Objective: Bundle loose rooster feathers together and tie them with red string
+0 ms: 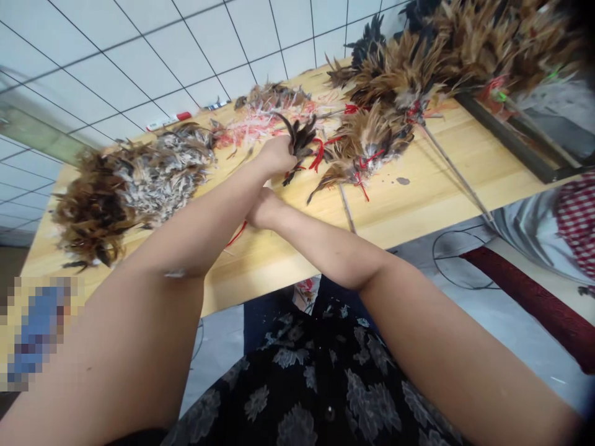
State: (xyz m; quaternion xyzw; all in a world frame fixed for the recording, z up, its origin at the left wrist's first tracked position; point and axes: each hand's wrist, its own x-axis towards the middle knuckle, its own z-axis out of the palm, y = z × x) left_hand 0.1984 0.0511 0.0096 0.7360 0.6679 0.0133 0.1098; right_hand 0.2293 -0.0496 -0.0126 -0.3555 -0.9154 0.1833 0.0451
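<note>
My left hand (pixel 279 155) reaches over the wooden table with its fingers closed around a small bunch of dark feathers (pixel 303 137). The dark tips stick out past the fingers to the right, close to a piece of red string (pixel 317 155). Just below it, my right hand (pixel 261 209) is tucked partly behind the left forearm, so its fingers are hidden. A red strand (pixel 238 234) shows beneath that hand. Right of both hands lies a brown feather duster head (pixel 367 139) bound with red string, its thin stick (pixel 346 207) pointing toward me.
Piles of loose brown and grey feathers (pixel 158 173) cover the left of the wooden table (pixel 260 266). Pink and white strands (pixel 246 127) and a marker (pixel 168 121) lie toward the tiled wall. More feather bundles (pixel 469 49) and a dark frame (pixel 506 139) are at right, near a person's checkered clothing (pixel 576 217).
</note>
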